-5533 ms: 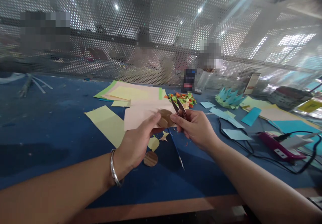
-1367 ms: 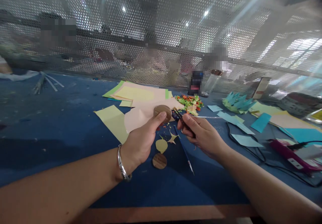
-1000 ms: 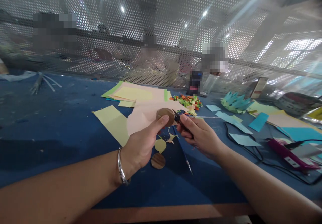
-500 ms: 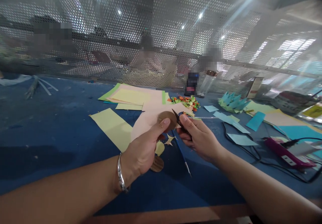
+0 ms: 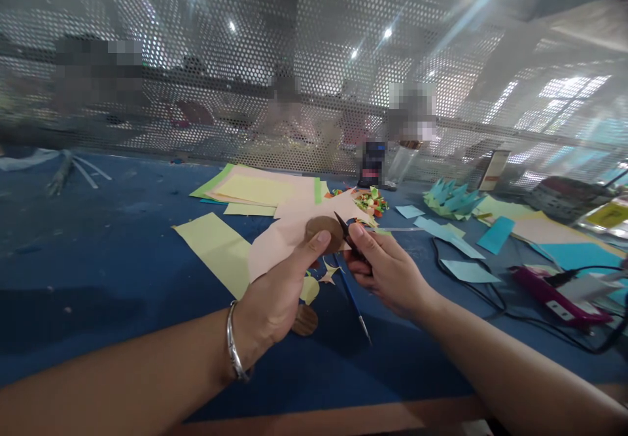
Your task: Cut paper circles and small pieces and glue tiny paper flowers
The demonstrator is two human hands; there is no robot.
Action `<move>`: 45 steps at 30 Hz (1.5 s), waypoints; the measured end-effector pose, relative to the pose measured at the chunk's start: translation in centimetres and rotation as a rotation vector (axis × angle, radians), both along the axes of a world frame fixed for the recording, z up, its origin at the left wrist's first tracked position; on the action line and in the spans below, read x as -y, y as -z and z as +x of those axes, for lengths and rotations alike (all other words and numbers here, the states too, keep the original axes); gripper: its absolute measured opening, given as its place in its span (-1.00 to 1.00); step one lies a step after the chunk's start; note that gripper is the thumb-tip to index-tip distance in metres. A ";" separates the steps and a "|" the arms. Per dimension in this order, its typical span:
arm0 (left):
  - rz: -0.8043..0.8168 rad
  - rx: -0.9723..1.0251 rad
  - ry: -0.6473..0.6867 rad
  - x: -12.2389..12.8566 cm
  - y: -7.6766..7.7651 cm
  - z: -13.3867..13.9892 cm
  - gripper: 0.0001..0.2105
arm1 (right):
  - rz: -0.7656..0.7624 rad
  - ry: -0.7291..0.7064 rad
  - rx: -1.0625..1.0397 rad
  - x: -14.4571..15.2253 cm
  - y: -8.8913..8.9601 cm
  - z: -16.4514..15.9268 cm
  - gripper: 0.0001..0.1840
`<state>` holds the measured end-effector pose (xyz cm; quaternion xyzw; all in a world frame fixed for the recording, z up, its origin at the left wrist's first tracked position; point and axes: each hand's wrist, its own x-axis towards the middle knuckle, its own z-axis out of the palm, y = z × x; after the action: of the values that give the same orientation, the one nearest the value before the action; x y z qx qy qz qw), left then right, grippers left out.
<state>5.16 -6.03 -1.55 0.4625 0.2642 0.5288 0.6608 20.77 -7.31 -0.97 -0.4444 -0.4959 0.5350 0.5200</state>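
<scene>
My left hand point(image 5: 277, 289), with a silver bangle at its wrist, pinches a pale pink sheet of paper point(image 5: 275, 243) together with a round brown disc point(image 5: 320, 228) lying against it. The thumb presses on the disc. My right hand point(image 5: 387, 266) grips small dark scissors point(image 5: 342, 224), whose blades are by the disc's right edge, at the paper. How far apart the blades are I cannot tell. Below the hands lie a yellow-green paper circle point(image 5: 309, 289), a star-shaped offcut point(image 5: 328, 272) and a wood-grained round piece point(image 5: 305, 319). A blue-handled brush point(image 5: 354, 302) lies between my forearms.
Yellow-green paper point(image 5: 216, 250) and stacked sheets point(image 5: 255, 187) lie left of and behind my hands. Coloured scraps point(image 5: 371, 202) are heaped behind. To the right are a folded-paper piece point(image 5: 454, 197), blue papers point(image 5: 496, 235) and a magenta power strip point(image 5: 564, 302) with black cable. A perforated metal screen point(image 5: 220, 109) stands behind.
The pink paper has turned, its pointed edge now rising in front of the scrap heap. Both hands keep their hold and have barely moved. The view has shifted slightly.
</scene>
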 end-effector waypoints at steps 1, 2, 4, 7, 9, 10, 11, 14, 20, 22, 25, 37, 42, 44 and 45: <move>-0.003 -0.005 -0.006 0.0 0.1 0.0 -0.76 | -0.001 -0.001 -0.002 0.0 0.1 0.0 -0.44; -0.007 -0.007 -0.015 0.0 0.2 0.1 -0.76 | -0.001 -0.002 -0.004 0.0 0.1 0.0 -0.44; -0.017 -0.002 -0.041 0.1 0.4 0.2 -0.75 | -0.002 -0.008 -0.008 -0.1 0.2 0.0 -0.45; -0.031 0.005 -0.062 0.3 0.4 0.3 -0.75 | -0.005 -0.006 -0.009 -0.2 0.3 0.0 -0.45; -0.034 0.011 -0.062 0.4 0.3 0.4 -0.77 | -0.007 -0.005 -0.011 -0.2 0.3 0.0 -0.45; -0.031 0.016 -0.058 0.4 0.3 0.4 -0.78 | -0.007 -0.005 -0.011 -0.2 0.3 0.0 -0.46; -0.025 0.022 -0.053 0.4 0.3 0.4 -0.78 | -0.007 -0.005 -0.009 -0.2 0.4 0.0 -0.46; -0.013 0.027 -0.044 0.3 0.2 0.4 -0.79 | -0.004 -0.007 0.001 -0.2 0.4 0.0 -0.45; 0.018 0.038 -0.035 0.1 0.7 0.3 -0.82 | 0.000 0.011 -0.025 -0.1 0.4 -0.2 -0.45; 0.027 0.073 -0.020 0.0 0.8 0.4 -0.81 | -0.002 0.009 -0.036 -0.1 0.3 -0.2 -0.44; 0.032 0.094 -0.013 0.0 0.9 0.5 -0.82 | 0.006 0.003 -0.033 -0.1 0.3 -0.3 -0.44; 0.137 -0.043 -0.038 -1.0 1.1 -0.1 -0.72 | 0.056 -0.023 0.064 -0.2 0.1 0.1 -0.43; 0.098 -0.197 -0.097 -1.5 0.7 -0.9 -0.69 | 0.081 -0.056 0.122 -0.2 -0.1 0.5 -0.45; 0.064 -0.233 -0.099 -1.5 0.8 -1.0 -0.68 | 0.091 -0.055 0.132 -0.1 -0.1 0.5 -0.45; 0.054 -0.248 -0.106 -1.5 0.8 -1.1 -0.67 | 0.095 -0.054 0.135 -0.1 -0.1 0.5 -0.45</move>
<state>4.07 -4.49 -2.36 0.5273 0.3535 0.5088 0.5814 21.27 -7.17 -0.84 -0.4408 -0.5665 0.4933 0.4913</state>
